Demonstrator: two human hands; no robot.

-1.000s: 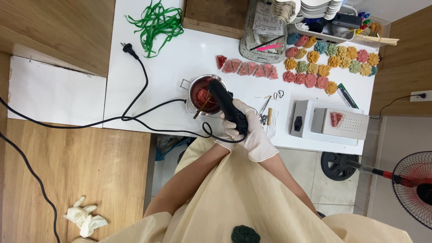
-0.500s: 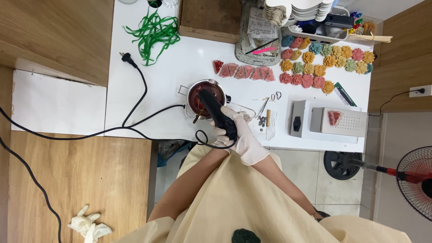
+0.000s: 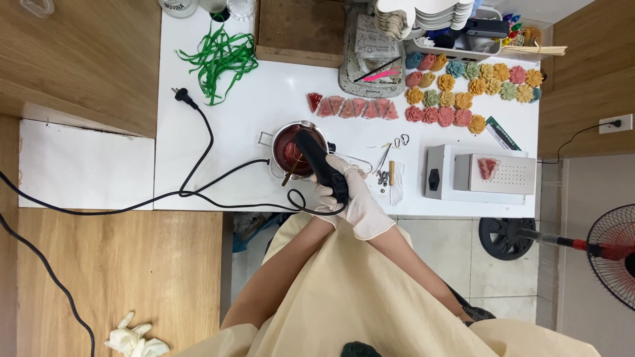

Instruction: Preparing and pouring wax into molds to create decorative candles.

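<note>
- Both gloved hands now sit a little lower in the frame's centre than a second ago.
- The right hand [image 3: 360, 201] wraps closed around a black heat gun [image 3: 321, 165].
- The left hand [image 3: 324, 198], mostly hidden, grips it too.
- The nozzle remains over the small metal pot [image 3: 291, 149] of red liquid on the white surface [image 3: 264, 92], so heating continues.

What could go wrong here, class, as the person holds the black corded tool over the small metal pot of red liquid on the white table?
1. The black power cord loops across the white table beside the small metal pot of red liquid; a snag might tip it.
2. The gloved right hand and left hand both grip the black corded tool right above the liquid, so splashes could reach the gloves.
3. The unplugged plug lies loose near green ribbon strands.
</note>
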